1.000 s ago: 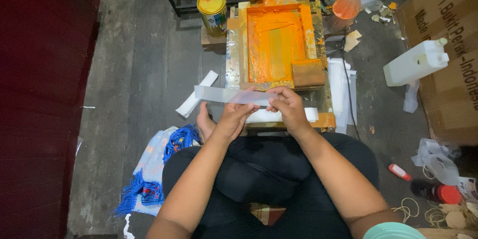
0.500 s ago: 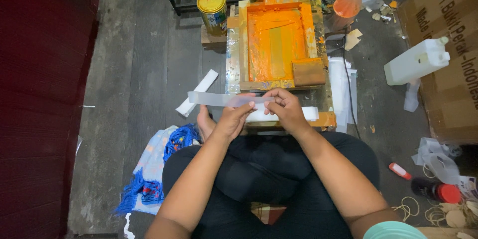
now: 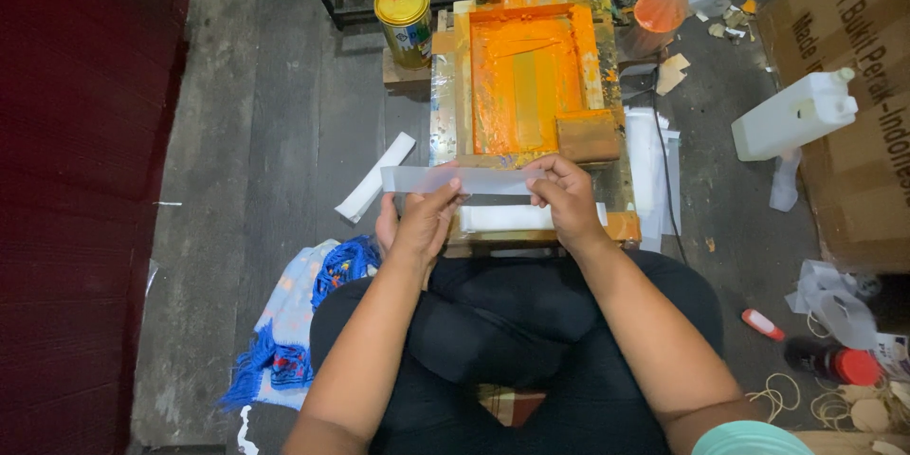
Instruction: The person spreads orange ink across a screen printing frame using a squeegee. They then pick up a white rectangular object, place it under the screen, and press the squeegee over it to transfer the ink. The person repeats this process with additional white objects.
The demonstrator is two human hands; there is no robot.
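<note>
A blue-and-white cloth (image 3: 303, 322) is seen on the floor down and to the left of the left hand (image 3: 422, 223); a folded white strip (image 3: 376, 177) lies on the grey floor just to the left of that hand, slanted; a yellow-lidded tin (image 3: 404, 19) stands well beyond it, up and to the left. The left hand is closed on the left part of a long, pale translucent strip (image 3: 464, 180), pinched between thumb and fingers; the strip's left end sticks out past the hand, and the strip is held level between both hands, above the near edge of the wooden printing frame (image 3: 445, 95). The frame's screen, coated in orange ink (image 3: 493, 66), lies directly beyond the two hands; a brown wooden block (image 3: 588, 136) rests on its near right corner, just beyond the right hand (image 3: 569, 199). A white sheet (image 3: 502, 218) is seen below the strip, between the hands. The right hand is closed on the right end of the strip, fingers curled over it; stacked white sheets (image 3: 654, 166) lie just to its right; a white plastic jug (image 3: 791, 114) lies well to its right, against a cardboard box (image 3: 853, 85); a red-capped bottle (image 3: 834, 363) lies far down to the right.
</note>
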